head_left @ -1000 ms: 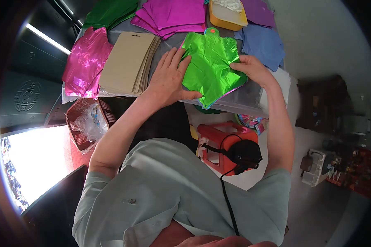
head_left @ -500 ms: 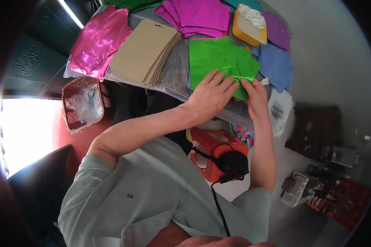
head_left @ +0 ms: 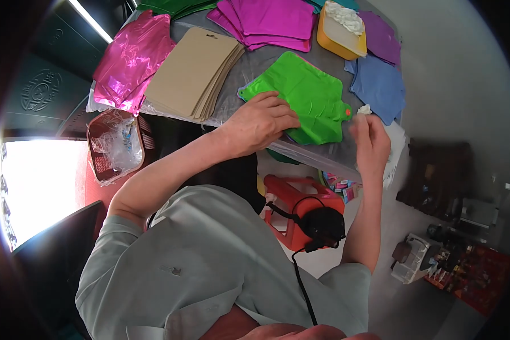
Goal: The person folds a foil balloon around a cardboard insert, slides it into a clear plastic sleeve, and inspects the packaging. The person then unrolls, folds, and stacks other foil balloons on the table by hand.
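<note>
A flat green foil piece [head_left: 309, 93] with a short neck and an orange-red spot at its right end lies on the table. My left hand [head_left: 262, 123] rests at its near left edge, fingers curled and pressed onto the foil. To the right, my right hand [head_left: 372, 144] is off the foil, its thumb and forefinger drawn together and the fingertips blurred. Just beyond those fingertips is a small white putty-like lump [head_left: 365, 109]. Whether the right fingers hold a bit of something cannot be made out.
Cardboard sheets [head_left: 192, 71] are stacked left of the foil, beside shiny pink foil [head_left: 131, 62]. Magenta pieces [head_left: 275, 22], a yellow tub [head_left: 341, 45] with white stuff, and blue pieces [head_left: 379, 90] lie behind. A brown basket [head_left: 96, 161] and a red stool [head_left: 286, 187] stand below.
The green foil has turned, its neck now pointing right and lying flat. My right hand has let go of it and moved right; my left hand has shifted left along its edge.
</note>
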A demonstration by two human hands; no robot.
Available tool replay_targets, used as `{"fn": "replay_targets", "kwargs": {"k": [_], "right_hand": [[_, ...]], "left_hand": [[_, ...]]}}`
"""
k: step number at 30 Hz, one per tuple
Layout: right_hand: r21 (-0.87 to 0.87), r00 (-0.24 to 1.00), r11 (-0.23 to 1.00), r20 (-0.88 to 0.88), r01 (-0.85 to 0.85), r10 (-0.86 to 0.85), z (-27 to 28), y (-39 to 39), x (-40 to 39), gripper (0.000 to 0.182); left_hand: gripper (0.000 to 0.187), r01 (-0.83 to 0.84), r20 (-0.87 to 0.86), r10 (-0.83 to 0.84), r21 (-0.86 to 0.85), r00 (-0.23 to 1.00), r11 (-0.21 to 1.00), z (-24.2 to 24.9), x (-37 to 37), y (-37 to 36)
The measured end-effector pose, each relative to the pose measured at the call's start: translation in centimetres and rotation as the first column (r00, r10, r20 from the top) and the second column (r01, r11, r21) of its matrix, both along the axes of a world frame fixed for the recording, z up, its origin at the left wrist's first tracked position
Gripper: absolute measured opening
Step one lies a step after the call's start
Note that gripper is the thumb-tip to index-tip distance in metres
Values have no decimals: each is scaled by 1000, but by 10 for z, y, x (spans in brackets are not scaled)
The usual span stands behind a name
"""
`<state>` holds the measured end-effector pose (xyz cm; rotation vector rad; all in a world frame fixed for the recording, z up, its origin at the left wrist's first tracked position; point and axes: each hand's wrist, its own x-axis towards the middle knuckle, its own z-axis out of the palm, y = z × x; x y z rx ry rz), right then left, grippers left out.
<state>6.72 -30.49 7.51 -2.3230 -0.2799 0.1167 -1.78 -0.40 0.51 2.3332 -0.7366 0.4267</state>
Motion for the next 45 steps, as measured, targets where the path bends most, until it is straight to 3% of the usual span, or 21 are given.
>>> {"fn": "replay_targets", "kwargs": {"k": [1, 2, 4, 5, 7, 11, 16, 19, 23, 28, 31, 34, 39, 42, 45], "right_hand": [[14, 986, 1000, 167, -27, 25, -1, 5, 5, 30], [23, 985, 999, 169, -23, 19, -2, 13, 12, 30], [-208, 868, 960, 422, -188, 261, -6, 34, 35, 30], [-204, 868, 961, 426, -184, 256, -14, 45, 48, 30], [-231, 756, 941, 561, -249, 338, -35, 65, 73, 35], [-283, 846, 926, 402, -250, 351, -43, 85, 84, 40], [-208, 834, 936, 427, -285, 349, -29, 70, 73, 43], [-203, 811, 831, 190, -518, 553, 10, 46, 38, 45], [-140, 753, 749, 31, -648, 658, 19, 24, 6, 46], [-237, 880, 855, 4, -461, 476, -8, 9, 2, 47], [-249, 931, 900, -13, -357, 366, -23, 4, 12, 47], [120, 974, 975, -111, -186, 200, -26, 13, 6, 46], [140, 991, 988, -102, -66, 81, -36, 13, -4, 44], [132, 996, 990, 67, 51, -60, -59, 8, -13, 51], [58, 976, 996, 202, 74, -85, -60, 16, -23, 55]], "left_hand": [[50, 11, 10, -11, 15, 1000, 1000, 1, -1, 1], [45, 21, 19, -22, 30, 1000, 999, 1, -2, 2], [41, 37, 31, -39, 51, 999, 998, 2, -3, 3], [41, 45, 26, -47, 48, 999, 998, 2, -3, 3], [41, 53, 19, -53, 37, 998, 998, 2, -3, 4], [55, 51, -79, -49, 20, 996, 998, 4, -5, 5], [49, 58, -36, -59, -32, 998, 998, -2, -3, 5], [38, 2, -181, -22, -112, 983, 994, 4, -4, 7], [29, -68, -198, 26, -209, 980, 976, 2, 0, 6], [20, -130, -130, 96, -285, 987, 950, -2, 4, -1], [21, -277, -60, 272, -119, 961, 953, 6, 0, -3], [19, -302, -97, 294, -86, 951, 949, 6, 0, -4], [18, -343, -172, 333, -34, 927, 939, 12, 4, -6], [17, -359, -154, 355, 3, 922, 933, 12, 6, -7], [18, -358, -130, 358, 26, 925, 933, 10, 6, -6]]}}
